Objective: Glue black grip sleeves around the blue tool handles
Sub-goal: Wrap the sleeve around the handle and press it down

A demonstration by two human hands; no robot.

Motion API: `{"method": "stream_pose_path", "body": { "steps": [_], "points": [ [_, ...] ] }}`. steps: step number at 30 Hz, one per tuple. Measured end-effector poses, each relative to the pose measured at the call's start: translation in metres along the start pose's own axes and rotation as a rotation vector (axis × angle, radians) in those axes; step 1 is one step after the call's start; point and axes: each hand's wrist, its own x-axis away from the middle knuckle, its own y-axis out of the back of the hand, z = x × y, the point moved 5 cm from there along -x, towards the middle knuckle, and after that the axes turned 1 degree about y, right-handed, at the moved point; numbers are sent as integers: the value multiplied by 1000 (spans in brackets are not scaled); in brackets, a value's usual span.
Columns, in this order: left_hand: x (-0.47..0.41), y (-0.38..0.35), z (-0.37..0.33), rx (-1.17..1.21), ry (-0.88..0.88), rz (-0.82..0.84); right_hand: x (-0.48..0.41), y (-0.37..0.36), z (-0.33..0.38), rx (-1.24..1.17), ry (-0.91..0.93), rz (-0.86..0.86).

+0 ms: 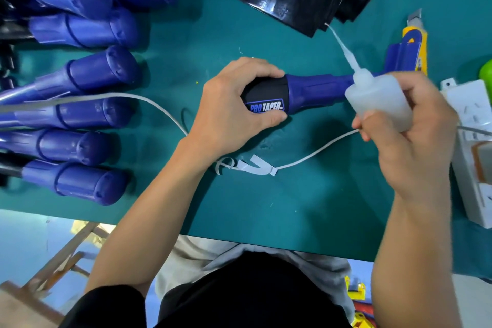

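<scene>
We see left hand (234,109) clamping black grip sleeve (266,92), right hand (410,128) holding glue bottle (378,101)
Sleeve sits on blue tool handle (316,90) lying mid green table (292,194), bottle over its narrow end

You have one view, from the camera on your head, looking almost straight down and a little forward over the green table (306,208). It sits close: your left hand (231,109), gripping the blue handle (316,90), and your right hand (415,130), holding the bottle (378,104), fill the middle, and both forearms run in from the bottom edge. The table's near edge crosses the lower frame, your lap below it. The wide lens bends the outer parts.
</scene>
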Motion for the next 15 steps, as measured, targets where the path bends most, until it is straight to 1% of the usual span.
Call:
{"method": "stream_pose_path", "body": {
  "steps": [3,9,12,15],
  "points": [
    [1,-1,1,31,-4,-35,0,6,-2,-51,19,-74],
    [-1,-2,3,49,5,-34,-1,12,-4,-210,69,-119],
    [-1,-2,2,55,13,-27,1,14,-1,-164,118,-142],
    [-1,-2,3,57,14,-25,4,14,4,-69,151,-156]
  ]
}}
